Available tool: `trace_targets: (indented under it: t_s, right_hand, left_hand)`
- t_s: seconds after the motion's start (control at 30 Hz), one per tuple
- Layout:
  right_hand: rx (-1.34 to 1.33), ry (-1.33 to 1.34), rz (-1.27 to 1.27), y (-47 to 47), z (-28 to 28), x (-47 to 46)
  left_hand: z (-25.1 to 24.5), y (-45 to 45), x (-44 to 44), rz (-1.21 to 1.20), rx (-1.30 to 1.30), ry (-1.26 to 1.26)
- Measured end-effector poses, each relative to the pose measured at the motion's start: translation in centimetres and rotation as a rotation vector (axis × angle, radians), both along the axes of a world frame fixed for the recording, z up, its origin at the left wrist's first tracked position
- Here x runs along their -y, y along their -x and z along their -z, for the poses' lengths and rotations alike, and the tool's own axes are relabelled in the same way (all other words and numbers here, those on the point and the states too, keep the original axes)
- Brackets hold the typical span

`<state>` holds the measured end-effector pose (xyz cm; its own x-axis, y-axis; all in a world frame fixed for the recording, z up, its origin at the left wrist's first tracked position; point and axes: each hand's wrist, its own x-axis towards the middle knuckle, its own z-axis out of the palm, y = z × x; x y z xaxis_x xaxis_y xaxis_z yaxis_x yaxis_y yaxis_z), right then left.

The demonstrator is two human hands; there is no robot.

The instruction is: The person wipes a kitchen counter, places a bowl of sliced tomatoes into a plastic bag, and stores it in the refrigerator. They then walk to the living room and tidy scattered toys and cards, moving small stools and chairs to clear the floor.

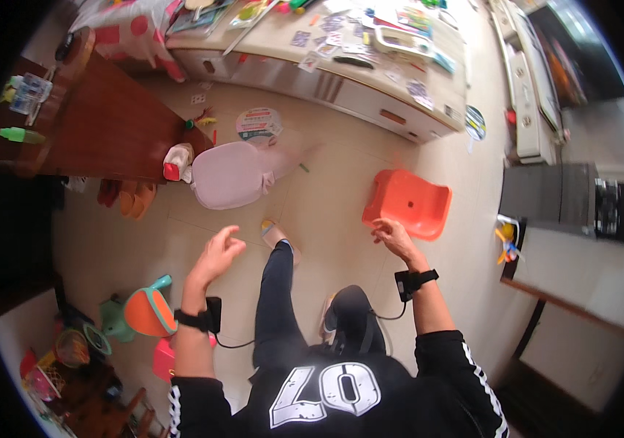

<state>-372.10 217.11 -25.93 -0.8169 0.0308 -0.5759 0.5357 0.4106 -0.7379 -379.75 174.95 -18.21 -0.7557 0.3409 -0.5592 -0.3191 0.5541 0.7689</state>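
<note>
My left hand [218, 253] is in the air over the floor, its thumb and fingers apart and nothing held in them. Just beyond it lies a pale pink rounded seat or cushion [227, 175], blurred at its right end. My right hand [397, 239], fingers loosely bent and empty, overlaps the near edge of an orange-red plastic stool [427, 205] in the picture. Whether it touches the stool I cannot tell. Each wrist wears a black strap with a small cabled box. My slippered foot [275, 232] is on the floor between the hands.
A long low cabinet [367, 104] strewn with playing cards [325, 50] runs across the far side. To the left stands a dark red wooden cabinet [120, 109], with orange slippers [137, 198] beside it. An orange-and-green toy chair [148, 312] is at lower left; a dark grey appliance [542, 191] stands right.
</note>
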Motion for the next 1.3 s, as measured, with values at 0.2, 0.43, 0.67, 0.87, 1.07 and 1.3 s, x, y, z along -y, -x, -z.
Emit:
trace_targets:
  t_s: [0.2,0.43,0.67,0.87,1.07,1.3]
  right_hand:
    - [0.092,-0.057,-0.041,13.4,8.5,-0.5]
    - [0.050,-0.323,-0.436,23.3,30.6,0.6]
    - [0.116,-0.601,-0.619,25.2,48.7,7.8]
    - [-0.097,-0.691,-0.423,24.7,54.4,11.5]
    - [-0.040,-0.356,0.101,22.2,52.9,4.8]
    - [-0.120,-0.074,0.125,34.3,49.7,7.7]
  left_hand:
    - [11.0,14.3,-0.6,-0.051,-0.089,0.158]
    - [29.6,25.5,-2.5,0.024,-0.379,0.470]
    - [42.4,28.6,-0.4,0.112,-0.583,0.750]
    - [43.4,24.4,0.1,0.166,-0.704,0.594]
    - [42.8,20.4,2.5,0.172,-0.670,0.468]
    - [42.6,16.1,6.8,0.119,-0.560,0.444]
